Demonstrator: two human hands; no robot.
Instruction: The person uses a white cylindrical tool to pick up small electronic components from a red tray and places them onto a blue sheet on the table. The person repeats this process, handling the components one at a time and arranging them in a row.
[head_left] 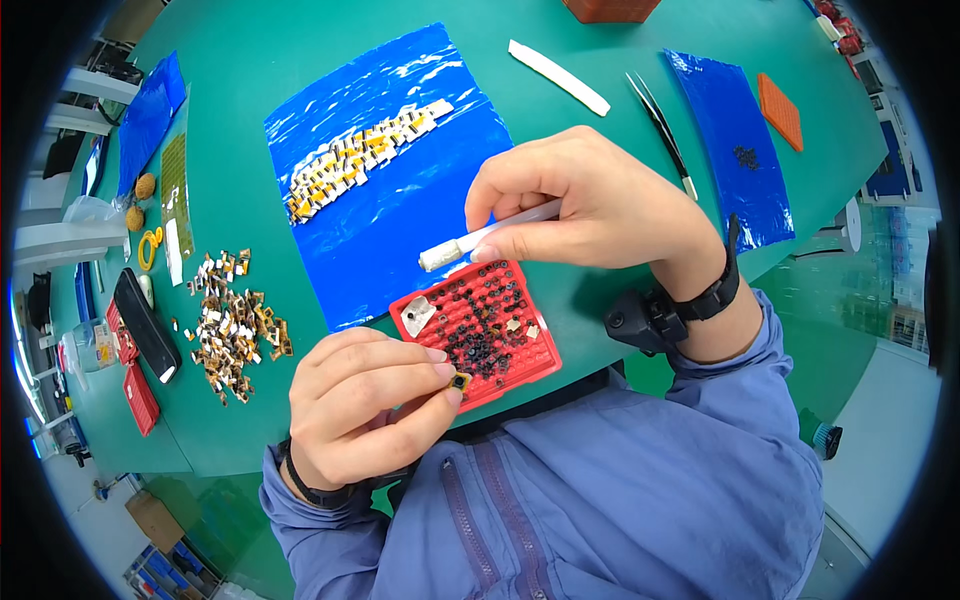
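My left hand (365, 405) pinches a small square part (460, 381), dark in the middle with a yellowish rim, between thumb and fingertips over the near left edge of a red ribbed tray (545, 362). In my right hand (590, 205) is a translucent white pen-like stick (490, 233) with a white wrapped tip, held slanting down to the left above the tray's far edge. Many small black ring-like parts (485, 330) lie scattered in the tray. A whitish scrap (417, 316) rests in its left corner.
Rows of white-and-yellow pieces (360, 155) lie on a blue sheet (390, 255). Left of it is a loose heap of small parts (230, 325). Tweezers (663, 130), a white strip (560, 77), another blue sheet (730, 140) with black bits and an orange pad (780, 112) lie right.
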